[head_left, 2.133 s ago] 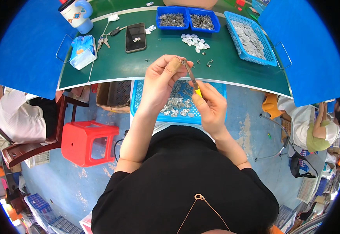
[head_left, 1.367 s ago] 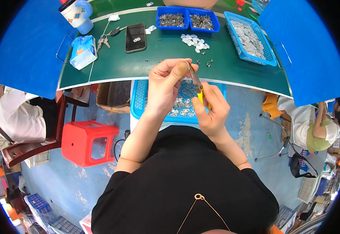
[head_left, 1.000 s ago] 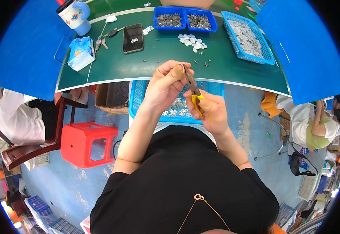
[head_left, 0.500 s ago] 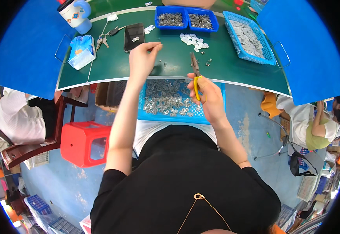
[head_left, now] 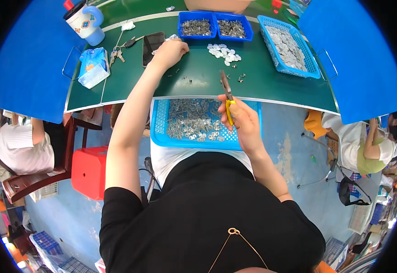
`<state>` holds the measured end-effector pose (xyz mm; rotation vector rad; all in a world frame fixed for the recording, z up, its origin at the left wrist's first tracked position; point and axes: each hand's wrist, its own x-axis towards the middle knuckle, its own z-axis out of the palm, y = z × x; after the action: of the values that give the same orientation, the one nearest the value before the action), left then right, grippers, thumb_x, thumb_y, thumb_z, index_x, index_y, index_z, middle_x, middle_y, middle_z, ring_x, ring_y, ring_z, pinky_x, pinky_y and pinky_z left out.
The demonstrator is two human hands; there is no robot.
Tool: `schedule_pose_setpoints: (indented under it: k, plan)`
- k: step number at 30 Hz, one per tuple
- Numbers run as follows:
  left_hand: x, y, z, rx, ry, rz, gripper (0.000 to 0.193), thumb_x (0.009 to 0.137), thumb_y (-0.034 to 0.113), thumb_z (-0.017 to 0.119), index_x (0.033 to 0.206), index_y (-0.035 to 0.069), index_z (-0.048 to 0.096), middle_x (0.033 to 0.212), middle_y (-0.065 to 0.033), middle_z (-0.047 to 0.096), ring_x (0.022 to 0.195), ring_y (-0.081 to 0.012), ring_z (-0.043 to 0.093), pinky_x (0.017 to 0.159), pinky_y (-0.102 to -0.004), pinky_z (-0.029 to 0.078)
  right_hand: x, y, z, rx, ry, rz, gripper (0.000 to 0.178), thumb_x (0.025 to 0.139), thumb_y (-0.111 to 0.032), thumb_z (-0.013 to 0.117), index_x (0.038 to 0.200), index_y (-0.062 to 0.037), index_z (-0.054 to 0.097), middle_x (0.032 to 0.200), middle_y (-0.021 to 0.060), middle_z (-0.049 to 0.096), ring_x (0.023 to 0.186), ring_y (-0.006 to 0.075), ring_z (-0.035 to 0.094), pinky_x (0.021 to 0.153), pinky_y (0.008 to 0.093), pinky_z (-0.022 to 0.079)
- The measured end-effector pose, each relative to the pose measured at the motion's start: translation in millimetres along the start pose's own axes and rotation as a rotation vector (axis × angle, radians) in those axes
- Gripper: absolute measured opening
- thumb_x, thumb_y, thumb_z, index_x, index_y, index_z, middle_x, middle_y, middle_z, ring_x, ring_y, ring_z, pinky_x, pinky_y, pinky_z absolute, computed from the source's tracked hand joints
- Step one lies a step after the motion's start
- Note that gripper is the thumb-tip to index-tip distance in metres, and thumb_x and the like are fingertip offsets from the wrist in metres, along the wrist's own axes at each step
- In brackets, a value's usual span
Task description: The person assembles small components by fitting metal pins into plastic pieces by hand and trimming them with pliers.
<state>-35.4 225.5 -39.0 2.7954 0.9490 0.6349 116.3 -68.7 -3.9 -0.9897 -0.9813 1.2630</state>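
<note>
My left hand (head_left: 170, 52) reaches over the green table beside the black phone (head_left: 150, 48). Its fingers are curled together near the tabletop; whatever they pinch, if anything, is hidden. Closed around the yellow handles of a pair of pliers (head_left: 229, 101) is my right hand (head_left: 243, 122), held just off the table's near edge, jaws pointing away from me. Small metal parts (head_left: 240, 78) lie loose beyond the pliers' tip. Farther back is a cluster of white, clear-looking pieces (head_left: 224, 53).
Two blue trays (head_left: 197, 36) of metal parts stand at the back. To the right is a light-blue basket (head_left: 271, 50) of pale pieces; another blue basket (head_left: 162, 132) rests below the table edge. Keys (head_left: 116, 54), a tissue pack (head_left: 93, 68) and a mug (head_left: 85, 22) sit left.
My left hand has moved away from me and its fingers have lowered toward the tabletop, now partly covering the phone. My right hand with the pliers stays nearly in place.
</note>
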Motion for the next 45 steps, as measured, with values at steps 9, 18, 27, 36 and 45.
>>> schedule_pose_setpoints:
  k: [9,18,27,36,45]
  plan:
    - [-52.9,115.1,-58.9,-1.383,0.178,-0.259,0.016,0.086,0.011,0.063,0.099,0.002,0.065,0.093,-0.0031,0.065,0.084,-0.0129,0.062,0.076,-0.0262,0.050,5.8,-2.8,-11.9,-0.529,0.170,-0.461,0.040,0.084,-0.007,0.061,0.122,0.0025,0.054,0.099,0.0047,0.058,0.073,0.0075,0.048,0.062,0.0200,0.038]
    - [-95.0,156.2,-53.8,-2.386,0.024,-0.301,0.024,0.090,0.012,0.058,0.112,0.001,0.054,0.093,-0.0070,0.062,0.086,-0.0153,0.061,0.078,-0.0285,0.050,6.6,-27.0,3.8,-0.769,0.150,-0.590,0.042,0.071,-0.006,0.070,0.112,-0.0006,0.063,0.087,0.0050,0.059,0.064,0.0084,0.046,0.053,0.0210,0.035]
    - [-95.3,157.2,-53.4,-2.474,-0.084,-0.408,0.024,0.090,0.012,0.058,0.111,0.001,0.054,0.091,-0.0084,0.062,0.084,-0.0170,0.061,0.079,-0.0296,0.050,3.3,-32.4,0.1,-0.794,0.160,-0.554,0.039,0.071,-0.005,0.071,0.109,0.0006,0.064,0.085,0.0039,0.058,0.063,0.0071,0.044,0.052,0.0205,0.035]
    - [-95.2,174.8,-55.6,-1.924,0.304,-0.282,0.021,0.086,0.008,0.065,0.105,-0.001,0.060,0.098,-0.0103,0.065,0.087,-0.0147,0.062,0.077,-0.0251,0.050,0.0,-30.7,-5.2,-0.655,0.128,-0.394,0.036,0.076,-0.002,0.068,0.110,0.0056,0.061,0.084,0.0025,0.054,0.067,0.0052,0.044,0.057,0.0189,0.035]
    - [-96.2,184.0,-55.1,-1.683,0.478,-0.305,0.015,0.083,0.004,0.067,0.097,-0.002,0.065,0.089,-0.0097,0.068,0.083,-0.0138,0.064,0.075,-0.0244,0.050,-2.9,-23.6,-6.7,-0.496,0.061,-0.300,0.037,0.081,0.001,0.064,0.116,0.0099,0.056,0.088,0.0025,0.050,0.073,0.0049,0.046,0.062,0.0180,0.035]
